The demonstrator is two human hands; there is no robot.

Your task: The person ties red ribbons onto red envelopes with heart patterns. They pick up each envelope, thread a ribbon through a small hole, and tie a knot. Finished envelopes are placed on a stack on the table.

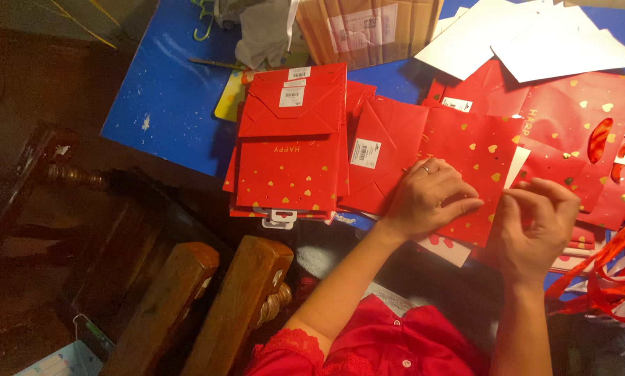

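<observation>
I see the left hand (pixel 427 198) pressing flat on a red gift bag (pixel 465 170) on the blue table (pixel 166 97), the right hand (pixel 538 226) pinching its edge, a finished stack (pixel 291 146) just left, loose bags (pixel 591 139) waiting right.

A blue, paint-chipped surface (pixel 166 90) is seen under dim, warm light; left of it, dark carved wooden furniture (pixel 61 174) and two wooden chair posts (pixel 208 306) are set
</observation>
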